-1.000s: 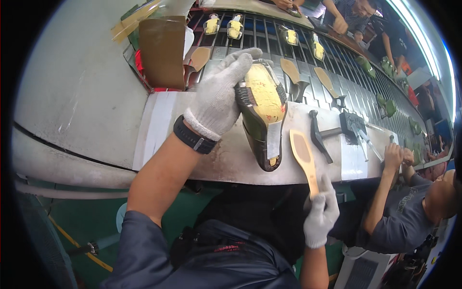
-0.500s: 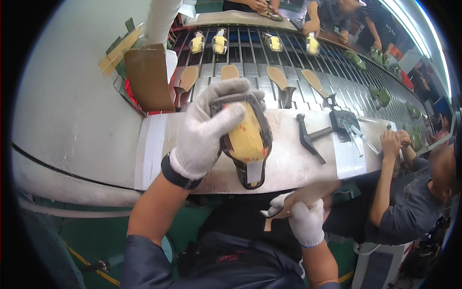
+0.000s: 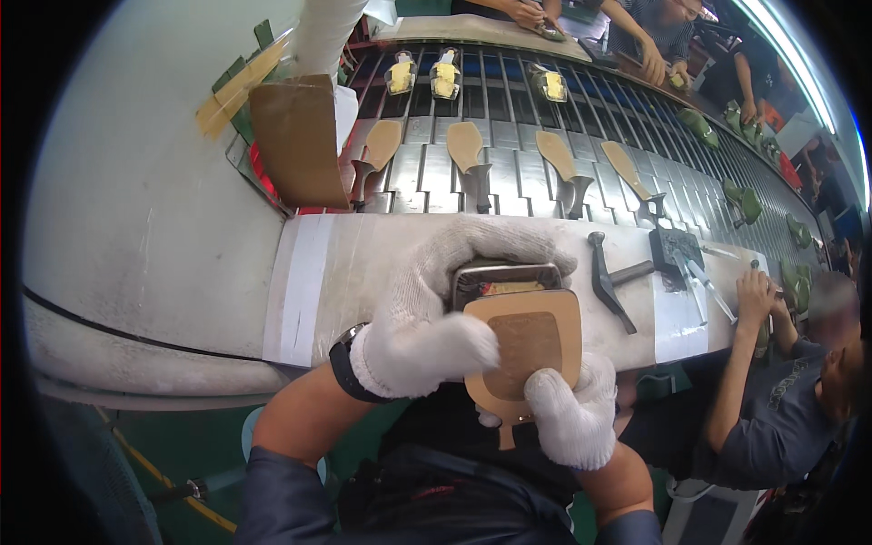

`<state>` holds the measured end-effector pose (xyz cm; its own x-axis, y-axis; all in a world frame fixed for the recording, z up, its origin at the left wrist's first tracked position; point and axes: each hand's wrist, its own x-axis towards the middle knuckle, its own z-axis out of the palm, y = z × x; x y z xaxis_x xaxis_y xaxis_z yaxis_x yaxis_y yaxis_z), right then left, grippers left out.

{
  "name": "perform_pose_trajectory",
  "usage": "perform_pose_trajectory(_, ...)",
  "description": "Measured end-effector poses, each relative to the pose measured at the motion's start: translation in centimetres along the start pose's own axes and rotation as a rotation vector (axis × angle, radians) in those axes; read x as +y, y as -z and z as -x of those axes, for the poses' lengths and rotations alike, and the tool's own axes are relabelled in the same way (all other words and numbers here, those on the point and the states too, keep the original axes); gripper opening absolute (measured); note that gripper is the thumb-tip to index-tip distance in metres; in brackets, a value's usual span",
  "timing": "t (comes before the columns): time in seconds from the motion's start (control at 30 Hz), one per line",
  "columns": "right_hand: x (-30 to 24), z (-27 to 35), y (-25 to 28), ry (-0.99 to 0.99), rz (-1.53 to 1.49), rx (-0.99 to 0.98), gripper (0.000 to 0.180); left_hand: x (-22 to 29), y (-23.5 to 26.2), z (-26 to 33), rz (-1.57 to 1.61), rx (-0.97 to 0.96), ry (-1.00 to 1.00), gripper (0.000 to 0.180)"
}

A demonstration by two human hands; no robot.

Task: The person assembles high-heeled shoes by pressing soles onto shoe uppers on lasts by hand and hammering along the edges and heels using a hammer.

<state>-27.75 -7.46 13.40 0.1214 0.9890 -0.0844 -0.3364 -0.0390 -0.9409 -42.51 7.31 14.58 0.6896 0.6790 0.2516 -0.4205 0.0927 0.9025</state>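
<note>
My left hand (image 3: pixel 436 313), in a white knit glove, curls round the far side of a square-toed shoe (image 3: pixel 465 282). Its rim is dark, and some yellowish underside shows beyond the sole. My right hand (image 3: pixel 574 413), gloved too, grips a tan shoe sole (image 3: pixel 522 350), with the thumb on the sole's near end. The sole's broad end lies over the shoe, covering most of it; whether the two touch I cannot tell. My left thumb is by the sole's left edge.
Right of my hands, a hammer (image 3: pixel 607 282), a black block (image 3: pixel 677 252) and syringes (image 3: pixel 704 286) lie on the ledge (image 3: pixel 363 263). Beyond is a conveyor with heeled soles (image 3: pixel 468 150) and yellow-bottomed shoes (image 3: pixel 445 77). A co-worker (image 3: pixel 772 354) sits at right; others work across.
My right hand has brought the sole up and left over the shoe's underside. My left hand has tilted the shoe and shifted right. Across the conveyor, a co-worker has lifted a yellow-bottomed shoe away.
</note>
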Motion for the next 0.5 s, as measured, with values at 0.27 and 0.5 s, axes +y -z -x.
perform_pose_trajectory(0.27, -0.8, 0.2, -0.3, -0.091, 0.155, -0.019, 0.033, -0.3, 1.0, 1.1, -0.016, -0.107, -0.062, 0.073)
perform_pose_trajectory(0.5, -0.6, 0.3, -0.6, -0.131, 0.101, -0.006, 0.033, 0.5, 1.3, 1.0, -0.13, -0.132, -0.075, 0.065)
